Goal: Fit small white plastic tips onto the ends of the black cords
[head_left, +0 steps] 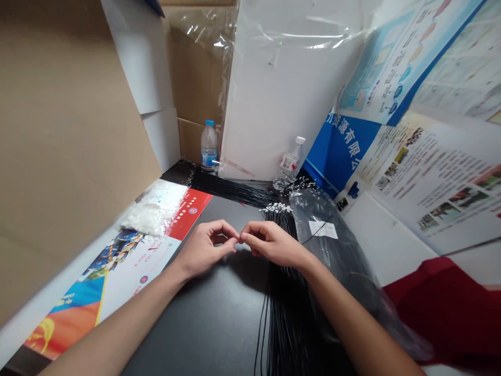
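My dark tabletop [195,324] bears a clear plastic bag [352,261] beside a bundle of black wires [284,318] under my right hand [276,243]. My left hand [207,245] meets it, fingertips drawn together, any grip hidden. White connectors [278,208] tip the bundle.

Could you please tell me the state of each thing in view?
Left hand: thumb and forefinger pinched together.
Right hand: pinched, meeting the left; anything held too small to tell.
Blue-capped bottle: upright, cap on.
White-capped bottle: cap on.
Near wire bundle: lengthwise, white ends farthest away.
Far wire bundle: lying crosswise.
Clear bag: lying, wrinkled.
White-filled bag: lying.
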A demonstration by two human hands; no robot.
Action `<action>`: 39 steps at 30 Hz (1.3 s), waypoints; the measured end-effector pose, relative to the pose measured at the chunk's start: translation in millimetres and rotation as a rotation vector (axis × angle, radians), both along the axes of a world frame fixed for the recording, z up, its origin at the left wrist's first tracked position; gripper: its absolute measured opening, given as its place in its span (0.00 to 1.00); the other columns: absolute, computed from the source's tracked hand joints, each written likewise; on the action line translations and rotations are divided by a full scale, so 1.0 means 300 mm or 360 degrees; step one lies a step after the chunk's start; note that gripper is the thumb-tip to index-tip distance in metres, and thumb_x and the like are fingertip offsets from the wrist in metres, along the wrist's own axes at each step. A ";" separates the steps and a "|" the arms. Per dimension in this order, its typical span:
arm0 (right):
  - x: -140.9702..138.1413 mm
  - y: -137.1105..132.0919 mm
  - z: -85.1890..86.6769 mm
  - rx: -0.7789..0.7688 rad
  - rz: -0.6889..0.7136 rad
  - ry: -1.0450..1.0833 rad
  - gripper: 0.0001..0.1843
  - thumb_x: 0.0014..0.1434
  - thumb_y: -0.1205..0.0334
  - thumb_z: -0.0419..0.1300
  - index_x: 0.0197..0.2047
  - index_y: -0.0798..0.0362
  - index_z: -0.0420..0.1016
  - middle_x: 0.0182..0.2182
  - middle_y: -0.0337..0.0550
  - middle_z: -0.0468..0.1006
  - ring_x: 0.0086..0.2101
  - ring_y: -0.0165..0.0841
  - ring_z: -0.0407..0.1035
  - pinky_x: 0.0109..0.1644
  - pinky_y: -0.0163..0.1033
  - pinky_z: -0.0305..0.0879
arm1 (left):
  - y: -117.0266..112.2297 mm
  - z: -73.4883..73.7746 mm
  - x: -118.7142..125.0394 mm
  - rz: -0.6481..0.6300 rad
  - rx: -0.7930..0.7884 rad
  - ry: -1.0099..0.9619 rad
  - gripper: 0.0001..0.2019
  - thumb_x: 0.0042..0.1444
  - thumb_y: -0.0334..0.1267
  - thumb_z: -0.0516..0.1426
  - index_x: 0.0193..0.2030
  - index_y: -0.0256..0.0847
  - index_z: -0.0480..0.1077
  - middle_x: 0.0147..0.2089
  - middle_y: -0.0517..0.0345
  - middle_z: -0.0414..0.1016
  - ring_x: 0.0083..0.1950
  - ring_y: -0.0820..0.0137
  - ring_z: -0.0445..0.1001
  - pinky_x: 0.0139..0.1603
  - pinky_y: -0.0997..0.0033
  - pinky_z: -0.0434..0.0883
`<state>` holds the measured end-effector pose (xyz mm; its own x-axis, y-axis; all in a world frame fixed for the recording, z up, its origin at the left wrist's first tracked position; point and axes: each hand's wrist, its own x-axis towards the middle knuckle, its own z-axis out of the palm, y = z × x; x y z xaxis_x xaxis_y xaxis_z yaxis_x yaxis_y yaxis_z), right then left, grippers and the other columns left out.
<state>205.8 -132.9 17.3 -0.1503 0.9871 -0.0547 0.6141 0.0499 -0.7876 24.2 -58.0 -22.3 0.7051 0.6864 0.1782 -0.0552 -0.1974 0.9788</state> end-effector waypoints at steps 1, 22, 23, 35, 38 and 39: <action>0.000 0.000 -0.008 0.0029 -0.0019 0.0014 0.17 0.65 0.51 0.56 0.35 0.56 0.74 0.21 0.34 0.68 0.23 0.25 0.59 0.27 0.31 0.54 | 0.001 0.002 -0.002 -0.0020 -0.0043 0.0023 0.04 0.54 0.36 0.61 0.33 0.38 0.73 0.32 0.59 0.76 0.32 0.72 0.76 0.36 0.72 0.73; 0.053 -0.046 0.097 0.0474 -0.0289 -0.0055 0.15 0.63 0.53 0.56 0.32 0.55 0.73 0.21 0.34 0.66 0.22 0.25 0.54 0.26 0.33 0.51 | 0.053 0.077 -0.212 0.0397 0.0945 0.1451 0.14 0.57 0.40 0.53 0.45 0.40 0.75 0.46 0.45 0.80 0.46 0.54 0.77 0.44 0.58 0.70; 0.054 -0.047 0.101 0.0480 -0.0298 -0.0043 0.15 0.63 0.53 0.56 0.32 0.55 0.73 0.21 0.34 0.66 0.22 0.25 0.54 0.26 0.33 0.51 | 0.047 0.067 -0.208 0.0372 0.0951 0.1464 0.15 0.57 0.41 0.53 0.46 0.40 0.75 0.46 0.45 0.80 0.46 0.54 0.78 0.44 0.59 0.70; 0.021 -0.031 0.045 0.0442 -0.0188 -0.0070 0.13 0.64 0.58 0.56 0.31 0.55 0.73 0.21 0.34 0.67 0.22 0.24 0.56 0.28 0.32 0.52 | 0.061 0.057 -0.132 0.0374 0.0849 0.1147 0.06 0.51 0.34 0.57 0.28 0.44 0.75 0.31 0.55 0.82 0.35 0.61 0.78 0.35 0.67 0.69; 0.005 -0.028 0.025 0.0380 -0.0154 -0.0053 0.12 0.64 0.59 0.56 0.31 0.55 0.74 0.22 0.34 0.68 0.23 0.24 0.58 0.28 0.32 0.53 | 0.038 0.073 -0.107 0.0359 0.0562 0.0839 0.04 0.51 0.37 0.60 0.29 0.44 0.76 0.30 0.57 0.81 0.24 0.67 0.75 0.28 0.69 0.69; -0.001 -0.027 0.020 0.0362 -0.0148 -0.0039 0.12 0.64 0.59 0.56 0.32 0.55 0.74 0.22 0.35 0.69 0.23 0.25 0.58 0.28 0.32 0.53 | 0.028 0.079 -0.096 0.0350 0.0448 0.0768 0.04 0.51 0.39 0.60 0.30 0.44 0.76 0.32 0.57 0.81 0.20 0.69 0.73 0.24 0.70 0.69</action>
<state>205.5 -141.1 23.2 -0.0596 0.9840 0.1680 0.6431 0.1666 -0.7475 -4.6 -49.6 1.4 0.5985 0.7981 0.0693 0.4540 -0.4091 0.7915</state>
